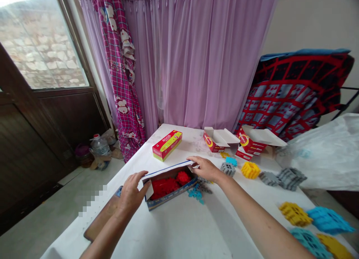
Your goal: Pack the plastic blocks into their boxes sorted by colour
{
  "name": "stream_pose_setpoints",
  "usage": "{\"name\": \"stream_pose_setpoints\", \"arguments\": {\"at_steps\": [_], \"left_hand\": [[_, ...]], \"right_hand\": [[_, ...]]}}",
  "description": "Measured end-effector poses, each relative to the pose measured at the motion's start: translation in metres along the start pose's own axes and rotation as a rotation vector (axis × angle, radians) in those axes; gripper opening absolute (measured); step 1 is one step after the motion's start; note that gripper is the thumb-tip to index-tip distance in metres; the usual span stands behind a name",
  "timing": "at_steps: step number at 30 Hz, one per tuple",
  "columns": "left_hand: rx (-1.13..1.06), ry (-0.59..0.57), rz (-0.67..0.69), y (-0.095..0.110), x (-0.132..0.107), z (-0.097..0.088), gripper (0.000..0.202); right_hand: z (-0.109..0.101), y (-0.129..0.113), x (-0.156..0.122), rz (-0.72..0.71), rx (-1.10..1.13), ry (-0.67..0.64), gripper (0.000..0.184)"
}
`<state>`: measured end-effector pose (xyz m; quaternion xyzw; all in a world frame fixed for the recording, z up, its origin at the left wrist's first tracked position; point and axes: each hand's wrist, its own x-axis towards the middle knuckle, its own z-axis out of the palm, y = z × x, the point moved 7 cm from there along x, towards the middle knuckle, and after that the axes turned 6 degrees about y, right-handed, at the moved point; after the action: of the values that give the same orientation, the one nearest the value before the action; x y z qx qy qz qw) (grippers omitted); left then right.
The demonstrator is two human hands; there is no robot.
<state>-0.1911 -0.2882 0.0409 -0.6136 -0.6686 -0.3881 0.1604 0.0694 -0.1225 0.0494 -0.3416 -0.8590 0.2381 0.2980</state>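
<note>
A long blue cardboard box (pixel 168 200) lies on the white-covered table in front of me, its lid raised. Red plastic pieces (pixel 165 187) fill it, apparently interlocking toy pieces. My left hand (pixel 134 191) grips the box's left end, thumb by the white side flap and fingers at the lid's edge. At the right end, my right hand (pixel 206 168) is closed on the lid's corner, thumb near the other flap. Loose blue pieces (pixel 196 193) and grey ones lie against the box's right side, partly hidden behind it.
A closed red-and-yellow box (pixel 167 145) stands farther back. Open red boxes (pixel 215 141) stand at the back right. Grey (pixel 291 178), yellow (pixel 250 170) and blue (pixel 331 219) interlocked pieces line the right side. A brown flat object (pixel 103 218) lies by the left edge.
</note>
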Motion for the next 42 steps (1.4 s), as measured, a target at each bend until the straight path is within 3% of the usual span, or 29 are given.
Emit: {"name": "stream_pose_setpoints", "arguments": {"at_steps": [6, 10, 15, 20, 26, 29, 33, 38, 42], "left_hand": [[0.064, 0.004, 0.086, 0.017, -0.010, -0.011, 0.027], [0.091, -0.016, 0.173, 0.034, -0.020, -0.025, 0.031], [0.093, -0.040, 0.304, 0.047, -0.029, -0.034, 0.038], [-0.029, -0.061, 0.184, 0.030, -0.030, -0.026, 0.034], [-0.238, -0.233, -0.068, 0.008, -0.033, -0.005, 0.040], [-0.307, -0.272, -0.115, 0.002, -0.033, 0.005, 0.041], [-0.266, -0.258, -0.044, 0.004, -0.033, 0.008, 0.038], [-0.050, -0.250, 0.160, 0.016, -0.037, 0.001, 0.039], [0.076, -0.262, 0.267, 0.021, -0.042, 0.000, 0.042]], "right_hand": [[0.014, 0.003, -0.009, -0.149, -0.163, 0.035, 0.075], [0.011, 0.003, -0.014, -0.173, -0.135, 0.053, 0.072], [0.004, 0.003, -0.019, -0.074, -0.007, -0.108, 0.065], [-0.004, 0.005, -0.018, -0.002, 0.091, -0.151, 0.038], [0.014, 0.021, -0.018, 0.093, 0.219, -0.235, 0.045], [0.018, 0.023, -0.016, 0.068, 0.202, -0.215, 0.046], [0.018, 0.018, -0.016, -0.015, 0.083, -0.194, 0.045], [0.019, 0.012, -0.028, -0.096, -0.097, -0.221, 0.047], [0.019, 0.007, -0.038, -0.170, -0.221, -0.159, 0.046]]}}
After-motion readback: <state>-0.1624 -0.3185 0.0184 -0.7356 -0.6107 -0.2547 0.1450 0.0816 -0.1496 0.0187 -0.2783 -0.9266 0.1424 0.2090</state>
